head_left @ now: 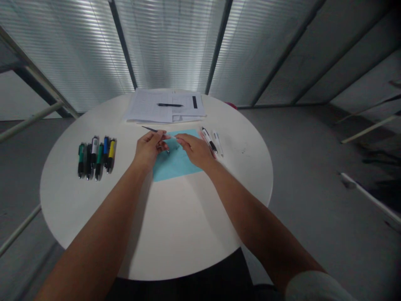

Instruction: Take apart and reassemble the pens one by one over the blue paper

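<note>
My left hand (148,148) is shut on a slim dark pen (149,129), whose tip points up and to the left. My right hand (196,151) sits close by, its fingertips reaching toward the pen's pale rear end; whether they grip it is hidden. Both hands hover over a light blue sheet (177,165). A small metallic pen part (168,151) shows just below my left fingers. Several white pens (209,140) lie to the right of my right hand, and several colored markers (95,158) stand in a tight row at the left.
The round white table (156,217) has a stack of printed forms (164,106) at its far side, with a black pen (170,105) on top. Grey floor surrounds the table, and slatted glass panels stand behind it.
</note>
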{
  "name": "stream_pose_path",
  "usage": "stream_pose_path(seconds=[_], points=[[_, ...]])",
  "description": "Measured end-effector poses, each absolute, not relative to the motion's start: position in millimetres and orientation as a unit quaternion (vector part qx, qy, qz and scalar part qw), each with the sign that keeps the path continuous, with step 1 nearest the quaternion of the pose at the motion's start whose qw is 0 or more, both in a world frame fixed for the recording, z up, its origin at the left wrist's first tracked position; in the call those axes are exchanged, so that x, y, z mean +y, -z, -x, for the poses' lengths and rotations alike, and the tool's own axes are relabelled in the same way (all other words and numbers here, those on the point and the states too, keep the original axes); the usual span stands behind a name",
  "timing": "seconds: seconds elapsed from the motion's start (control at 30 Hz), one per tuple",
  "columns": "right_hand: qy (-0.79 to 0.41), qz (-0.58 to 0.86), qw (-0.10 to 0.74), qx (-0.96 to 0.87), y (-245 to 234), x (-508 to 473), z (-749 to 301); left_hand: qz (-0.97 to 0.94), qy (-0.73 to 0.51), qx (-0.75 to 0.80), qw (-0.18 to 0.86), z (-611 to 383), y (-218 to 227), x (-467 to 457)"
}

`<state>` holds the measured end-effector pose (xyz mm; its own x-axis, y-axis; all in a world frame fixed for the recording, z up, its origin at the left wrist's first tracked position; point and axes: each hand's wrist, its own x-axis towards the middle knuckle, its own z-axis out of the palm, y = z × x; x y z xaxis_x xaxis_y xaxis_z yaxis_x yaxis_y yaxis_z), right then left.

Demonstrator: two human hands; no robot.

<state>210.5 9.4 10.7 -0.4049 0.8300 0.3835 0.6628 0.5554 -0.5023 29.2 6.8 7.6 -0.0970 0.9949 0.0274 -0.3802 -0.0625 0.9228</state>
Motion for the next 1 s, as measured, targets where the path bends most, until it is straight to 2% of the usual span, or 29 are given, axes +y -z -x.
stream_pose_path(seconds=[0.33, 1.0], points=[[-0.153, 0.489, 0.298, -0.805, -13.3, 8.6, -209.8, -0.413, -0.602, 0.404, 0.552, -29.1, -5.5, 6.3], [-0.180, 0.453, 0.300, -0.819, -13.6, 9.2, -211.6, -0.409, -0.605, 0.403, 0.552, -27.7, -3.3, 7.5]])
